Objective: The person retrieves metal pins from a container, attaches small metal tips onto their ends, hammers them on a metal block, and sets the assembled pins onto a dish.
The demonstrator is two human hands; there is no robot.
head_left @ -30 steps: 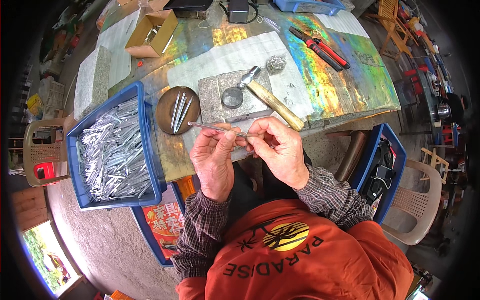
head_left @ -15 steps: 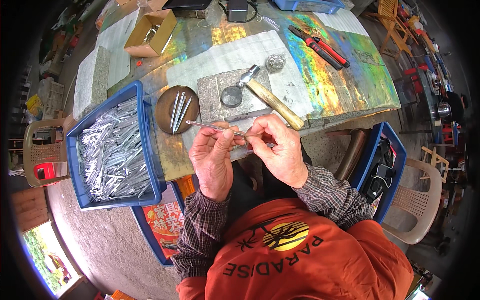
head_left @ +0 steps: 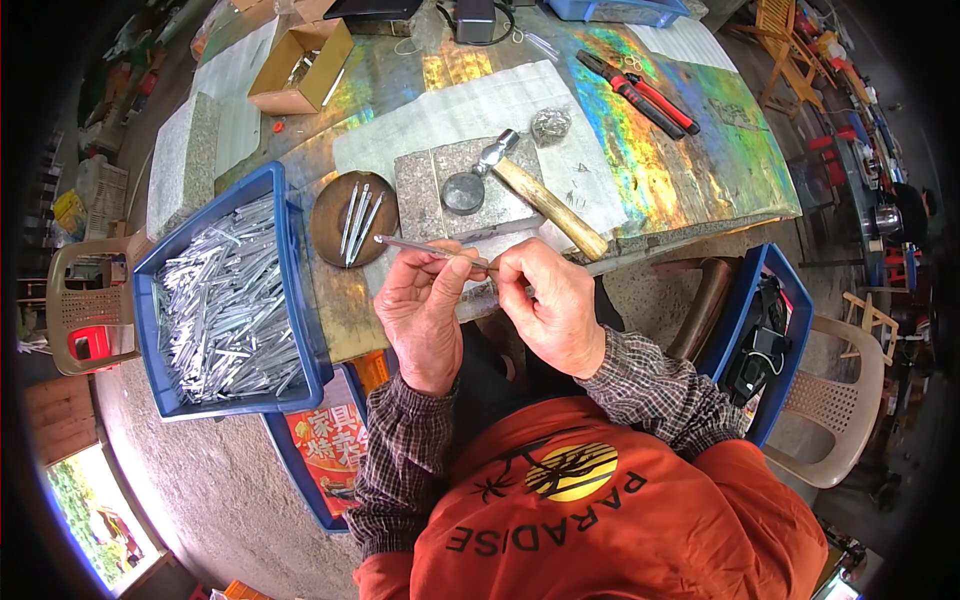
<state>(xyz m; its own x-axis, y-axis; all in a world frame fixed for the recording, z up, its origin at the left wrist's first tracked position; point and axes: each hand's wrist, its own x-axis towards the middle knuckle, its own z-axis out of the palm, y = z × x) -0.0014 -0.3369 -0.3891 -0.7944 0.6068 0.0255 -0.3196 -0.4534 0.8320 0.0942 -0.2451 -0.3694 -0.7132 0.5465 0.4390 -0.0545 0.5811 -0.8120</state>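
Observation:
My left hand (head_left: 424, 325) is closed on a slim silver metal strip (head_left: 408, 245), its rounded tip sticking out to the left beyond the fingers. At the strip's other end, the thumb and forefinger of my right hand (head_left: 556, 312) are pinched together. Whether they grip the strip itself or something small on it, I cannot make out. Three similar strips (head_left: 360, 225) lie on a round dark wooden block (head_left: 327, 222) just beyond my left hand. A stone slab (head_left: 420, 190) past my hands carries a round grey metal disc (head_left: 463, 194) and a wooden-handled hammer (head_left: 545, 200).
A blue bin (head_left: 310, 300) heaped with metal strips (head_left: 230, 300) stands at the left. Red-handled pliers (head_left: 645, 95), a small clear bag (head_left: 550, 125) and a cardboard box (head_left: 290, 95) rest on the table. Another blue bin (head_left: 780, 350) with black items is at the right.
My right hand has turned slightly and its fingers have curled in closer at the strip's end. My left hand and the strip have shifted only a little.

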